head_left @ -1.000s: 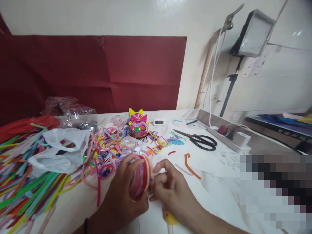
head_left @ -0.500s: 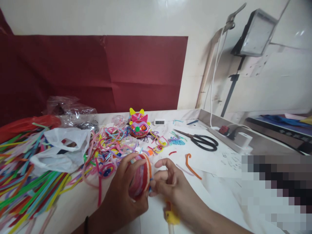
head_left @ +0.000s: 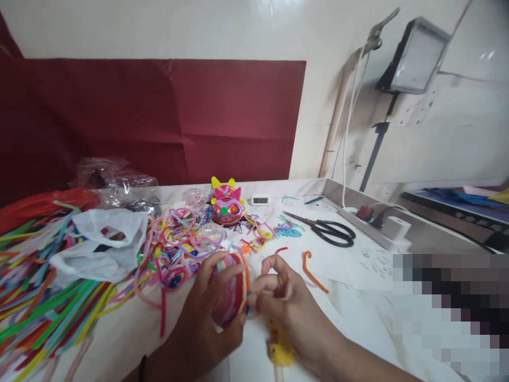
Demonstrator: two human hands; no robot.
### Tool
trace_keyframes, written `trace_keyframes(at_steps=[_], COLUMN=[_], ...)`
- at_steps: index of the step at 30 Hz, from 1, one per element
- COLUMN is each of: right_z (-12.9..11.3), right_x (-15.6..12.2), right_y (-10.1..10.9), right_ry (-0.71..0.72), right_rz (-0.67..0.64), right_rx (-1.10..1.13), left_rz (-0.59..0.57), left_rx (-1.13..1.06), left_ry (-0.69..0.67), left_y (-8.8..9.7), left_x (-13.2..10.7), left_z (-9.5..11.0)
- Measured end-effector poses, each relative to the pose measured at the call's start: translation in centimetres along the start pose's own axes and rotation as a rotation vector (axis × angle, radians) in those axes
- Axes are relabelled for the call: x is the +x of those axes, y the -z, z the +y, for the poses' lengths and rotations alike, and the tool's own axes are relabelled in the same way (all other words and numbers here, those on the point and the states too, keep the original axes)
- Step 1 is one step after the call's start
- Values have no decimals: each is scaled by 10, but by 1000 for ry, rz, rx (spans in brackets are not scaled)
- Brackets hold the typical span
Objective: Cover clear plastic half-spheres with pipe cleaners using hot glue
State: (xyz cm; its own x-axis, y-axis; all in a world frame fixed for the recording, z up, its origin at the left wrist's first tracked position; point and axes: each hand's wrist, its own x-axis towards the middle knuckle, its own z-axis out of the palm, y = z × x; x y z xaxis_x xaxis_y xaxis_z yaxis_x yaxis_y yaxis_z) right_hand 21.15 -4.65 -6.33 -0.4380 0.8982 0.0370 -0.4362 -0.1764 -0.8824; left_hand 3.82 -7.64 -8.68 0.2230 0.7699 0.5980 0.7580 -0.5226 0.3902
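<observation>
From the head camera, the left hand (head_left: 202, 318) holds a fuzzy ball (head_left: 227, 291) low over the tabletop (head_left: 119, 339), near the front edge. Its grip is wrapped tight round the ball. The right hand (head_left: 284, 302) is just beside it. Its grip is pinched together on the ball's right edge, thumb and fingers touching it.

Half a second ago the right hand sat a little lower. Now its top finger is lifted higher and its fingertips press closer to the ball. The left thumb has slid further across the front of the ball. The yellow tool (head_left: 280, 351) under the right wrist shows more than before. Everything else on the tabletop has stayed put.

Now the counting:
- There is one fuzzy ball.
- One finished pink face with yellow ears (head_left: 226, 206) stands at the back.
- One pair of black scissors (head_left: 331, 232) lies to the right, well apart from the hands.
- One orange fuzzy stick (head_left: 312, 270) with a hooked end lies near the right hand.
- One small red piece (head_left: 280, 249) is just behind it.
- There is one white bag (head_left: 99, 246).
- There is one little white clock (head_left: 260, 200).
- The heap of fuzzy sticks (head_left: 40, 302) on the left has too many to count.
</observation>
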Motion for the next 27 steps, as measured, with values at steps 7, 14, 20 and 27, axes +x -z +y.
trace_keyframes(at_steps=[7,14,20,27], right_z=[-2,-2,-4,-3], right_x=[-1,2,0,-2], right_y=[3,2,1,-1], right_ry=[2,-4,0,3], right_rz=[-2,41,31,22], right_rx=[-27,-21,-38,-48], left_rz=[-58,-20,-5,61], left_rx=[-96,-145,-171,-143], left_ry=[60,60,34,15], left_y=[1,-1,-2,0], left_x=[0,4,5,7], left_z=[-2,-3,-6,-3])
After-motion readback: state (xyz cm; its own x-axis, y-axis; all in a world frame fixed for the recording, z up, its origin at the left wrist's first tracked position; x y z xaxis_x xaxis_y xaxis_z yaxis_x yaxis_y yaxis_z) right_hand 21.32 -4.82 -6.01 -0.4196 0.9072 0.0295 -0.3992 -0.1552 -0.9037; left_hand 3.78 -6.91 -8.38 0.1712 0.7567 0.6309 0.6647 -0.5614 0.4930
